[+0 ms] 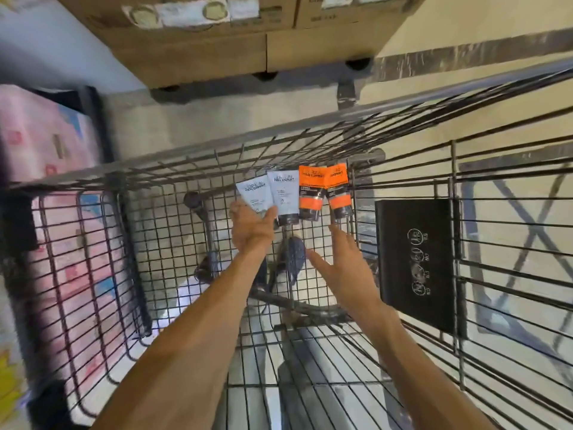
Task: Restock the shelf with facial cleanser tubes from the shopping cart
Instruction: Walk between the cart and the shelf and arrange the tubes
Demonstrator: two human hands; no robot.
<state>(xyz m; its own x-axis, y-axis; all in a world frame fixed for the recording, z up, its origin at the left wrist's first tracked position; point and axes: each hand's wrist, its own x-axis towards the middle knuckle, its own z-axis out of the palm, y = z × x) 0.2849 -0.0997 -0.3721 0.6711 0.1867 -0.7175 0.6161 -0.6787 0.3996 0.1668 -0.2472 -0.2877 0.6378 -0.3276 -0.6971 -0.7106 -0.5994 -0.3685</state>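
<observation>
Head view, looking straight down into a grey wire-mesh shopping cart [173,274] with both bare forearms reaching in.

At the far end of the basket floor, four squeeze tubes in a row, caps toward the wearer: pale blue-white facial cleanser tube [251,196] leftmost, second pale blue-white facial cleanser tube with a dark cap [284,197] touching it on the right, then orange-and-black facial cleanser tube [310,193], then second orange-and-black facial cleanser tube [338,191] at the right end, close against the cart's end wall. All four lying on the mesh, side by side, slightly fanned.

Left hand [251,231] at the two pale tubes, thumb and fingertips closing on the lower edge of the leftmost one; fingers partly behind the tube, so a full grasp versus a mere touch cannot be told. Right hand [341,265] spread flat and relaxed, fingers straight, index tip just beside the cap of the rightmost orange tube, holding nothing.

On the cart's right side wall, a flat black rectangular plastic panel with white round pictograms [417,265]. Through the mesh floor, pale floor tiles and a dark blue patterned shoe [294,259] beneath the basket.

Beyond the cart, stacked brown cardboard boxes with taped labels [198,35] on a low wheeled base. To the left, outside the cart wall, blurred pink plastic-wrapped packs [40,141], another stack lower down behind the mesh. On the right, cream floor with a dark grey taped stripe [465,51].
</observation>
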